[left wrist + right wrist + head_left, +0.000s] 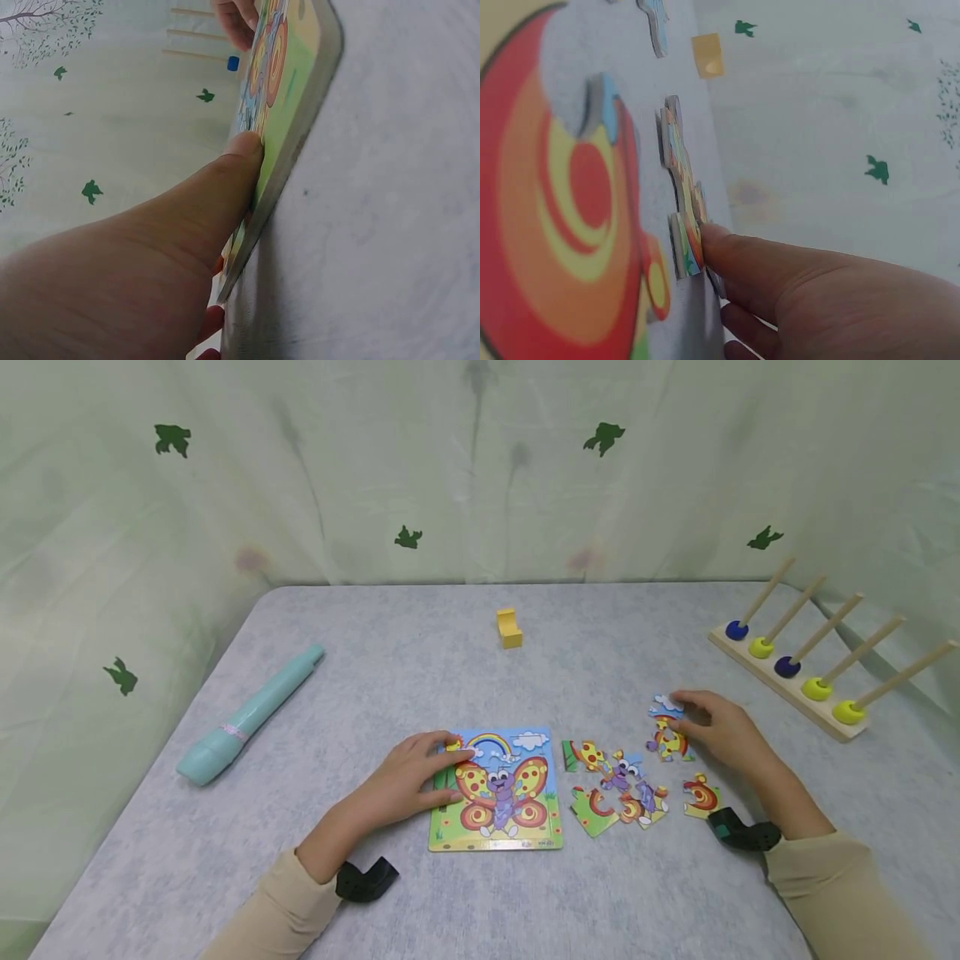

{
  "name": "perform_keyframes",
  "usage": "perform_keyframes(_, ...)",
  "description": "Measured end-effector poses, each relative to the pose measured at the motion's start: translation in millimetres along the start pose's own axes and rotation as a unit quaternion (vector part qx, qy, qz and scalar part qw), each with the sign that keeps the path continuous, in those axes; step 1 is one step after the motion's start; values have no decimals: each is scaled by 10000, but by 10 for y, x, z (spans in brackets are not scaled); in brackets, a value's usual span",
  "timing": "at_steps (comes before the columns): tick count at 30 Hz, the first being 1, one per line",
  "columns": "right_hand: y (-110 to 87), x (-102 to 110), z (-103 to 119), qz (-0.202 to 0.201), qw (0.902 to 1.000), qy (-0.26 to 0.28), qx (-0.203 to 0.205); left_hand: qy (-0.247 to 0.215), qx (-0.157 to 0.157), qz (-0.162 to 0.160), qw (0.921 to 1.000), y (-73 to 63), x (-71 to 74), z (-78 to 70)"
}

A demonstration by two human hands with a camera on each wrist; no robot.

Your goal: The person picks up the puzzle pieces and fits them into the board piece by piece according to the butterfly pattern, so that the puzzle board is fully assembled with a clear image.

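My left hand (pixel 401 781) rests on the left side of a square butterfly puzzle (pixel 517 839) on the table. Its thumb presses the puzzle's face in the left wrist view, while other fingertips reach past the edge. To the right, my right hand (pixel 720 727) pinches a cloud puzzle piece (pixel 666 702) between thumb and index finger, low over the table. Just below that lies a yellow and red wing piece (pixel 667 743), close to the thumb. Another wing piece (pixel 702 797) sits near the right wrist. In the right wrist view the thumb (pixel 727 247) overlaps the pieces.
Several loose pieces (pixel 594 812) lie between the puzzle and my right hand. A yellow block (pixel 510 631) stands at the back. A teal microphone-shaped object (pixel 251 718) lies at left. A wooden peg rack (pixel 795 689) with blue and yellow beads stands at right.
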State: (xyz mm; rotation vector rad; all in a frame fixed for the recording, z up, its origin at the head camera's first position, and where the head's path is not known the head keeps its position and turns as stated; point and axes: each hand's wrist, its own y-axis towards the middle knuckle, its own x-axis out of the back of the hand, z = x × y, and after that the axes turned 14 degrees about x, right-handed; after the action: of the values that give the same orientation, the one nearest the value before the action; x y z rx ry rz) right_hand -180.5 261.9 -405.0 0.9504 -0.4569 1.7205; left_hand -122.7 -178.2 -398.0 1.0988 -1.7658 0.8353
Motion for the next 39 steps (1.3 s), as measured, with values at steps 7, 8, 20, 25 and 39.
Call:
perform_keyframes(7, -28, -7, 79, -308, 9994, -170, 67, 0, 51, 68, 10000, -2, 1, -3)
perform_keyframes(8, -31, -5, 92, -399, 9991, -138, 78, 5, 51, 73, 10000, -1, 0, -3)
perform_keyframes(20, -17, 26, 858, -1165, 9816, 469, 1436, 160, 30, 25, 9999, -11, 5, -13)
perform_keyframes(25, 14, -158, 1161, -896, 9704, 563, 2172, 377, 81, -70, 9992, -13, 6, -43)
perform_keyframes(39, 202, -835, 1307, 769, 9699, 473, 2261, 1086, -121, -534, 9926, 26, -56, -213)
